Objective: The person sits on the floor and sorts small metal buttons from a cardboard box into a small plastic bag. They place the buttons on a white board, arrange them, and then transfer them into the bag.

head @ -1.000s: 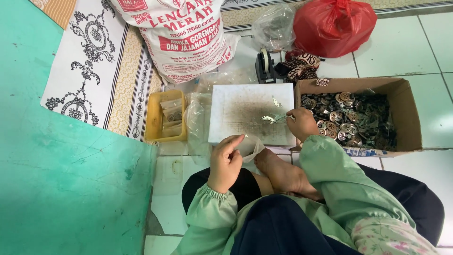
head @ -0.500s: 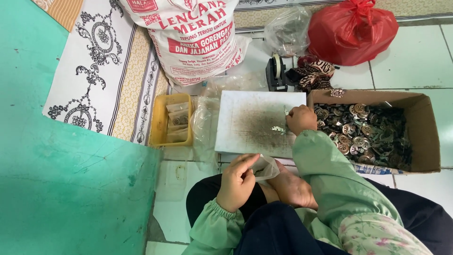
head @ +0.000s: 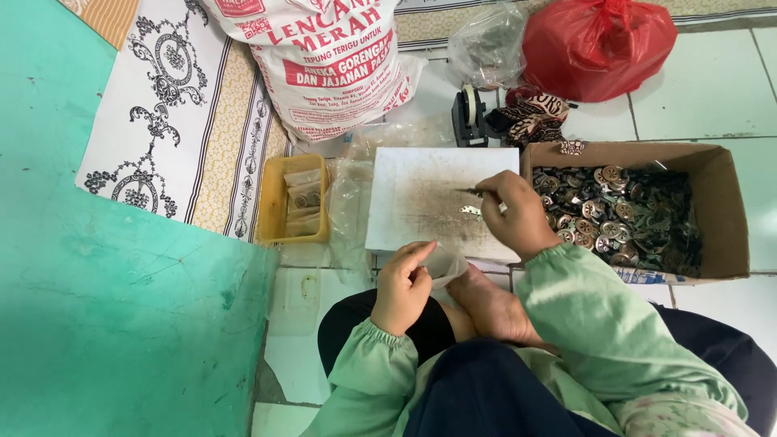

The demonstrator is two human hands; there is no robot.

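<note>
Right hand (head: 511, 212) pinches a thin tool, maybe tweezers, over a small metal piece (head: 470, 211) on the white board (head: 413, 190). Left hand (head: 405, 283) grips a clear plastic bag (head: 446, 263) near the lap, beside the box of metal parts (head: 720, 202).

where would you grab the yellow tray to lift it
Take the yellow tray by its two long side rims, coming straight down from above. Its open top faces up, the small clear packets sit inside clear of the rims, and both hands, left hand and right hand, are busy elsewhere.
</note>
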